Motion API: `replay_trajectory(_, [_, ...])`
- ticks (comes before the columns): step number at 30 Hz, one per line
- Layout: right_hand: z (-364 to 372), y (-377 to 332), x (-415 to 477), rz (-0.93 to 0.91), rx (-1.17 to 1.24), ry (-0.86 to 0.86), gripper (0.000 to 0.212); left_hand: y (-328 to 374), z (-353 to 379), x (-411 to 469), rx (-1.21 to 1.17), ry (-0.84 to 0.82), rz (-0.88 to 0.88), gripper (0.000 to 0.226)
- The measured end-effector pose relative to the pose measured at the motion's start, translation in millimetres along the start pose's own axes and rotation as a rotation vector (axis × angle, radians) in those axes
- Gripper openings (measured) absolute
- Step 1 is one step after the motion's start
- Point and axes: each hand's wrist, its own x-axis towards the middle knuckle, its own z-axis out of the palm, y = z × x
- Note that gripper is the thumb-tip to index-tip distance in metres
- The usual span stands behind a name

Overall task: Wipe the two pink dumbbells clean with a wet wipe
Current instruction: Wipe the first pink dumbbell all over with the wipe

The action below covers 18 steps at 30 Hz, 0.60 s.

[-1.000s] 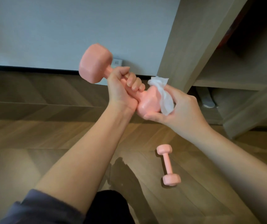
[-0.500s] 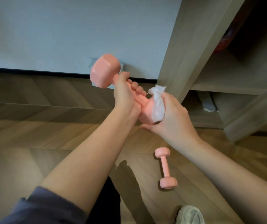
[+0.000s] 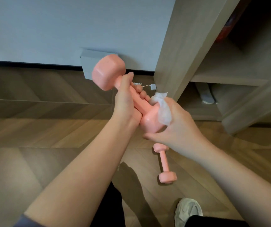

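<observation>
Held dumbbell (image 3: 107, 74) has tipped steeper since a second ago. My left hand (image 3: 125, 102) grips its handle, and my right hand (image 3: 180, 133) pinches the wet wipe (image 3: 163, 112) against the near head.

i see one pink dumbbell (image 3: 107, 73) up in the air. it is tilted, with one fat end high and far from me and the other fat end low and near me. my left hand (image 3: 125, 99) grips its thin middle bar. the ends are chunky, with flat sides and soft corners. the wet wipe (image 3: 164, 111) is white, thin and scrunched up. it lies on the right side of the low end, and my right hand (image 3: 179, 129) holds it there. a bunched bit of it sticks up by the bar. the other pink dumbbell (image 3: 164, 163) lies flat on the wood floor (image 3: 49, 131), below my right hand, which hides part of its far end.
</observation>
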Motion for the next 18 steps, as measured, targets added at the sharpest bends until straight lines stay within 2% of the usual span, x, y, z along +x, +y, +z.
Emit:
replay_trajectory(3, [8.0, 0.0, -3.0, -0.013, -0.154, -0.017, 0.066, -6.5, -7.4, 2.5, -0.081, 0.136, -0.047, 0.035])
replay_trajectory(6, [2.2, 6.7, -16.8, 0.065, -0.011, -0.107, 0.069, -13.0, -24.7, 2.6, -0.078, 0.123, -0.057, 0.032])
replay_trajectory(10, [1.5, 15.4, -27.5, 0.236, 0.216, -0.238, 0.06, -19.8, -36.2, 0.6, 0.063, 0.042, -0.039, 0.034])
replay_trajectory(14, [7.4, 15.1, -40.0, 0.236, 0.26, -0.172, 0.045, -21.2, -36.6, -1.3, 0.097, 0.033, -0.05, 0.034])
replay_trajectory(18, [15.5, 14.9, -39.1, 0.264, 0.322, -0.055, 0.041, -23.6, -37.0, -3.7, 0.053, 0.035, -0.053, 0.034])
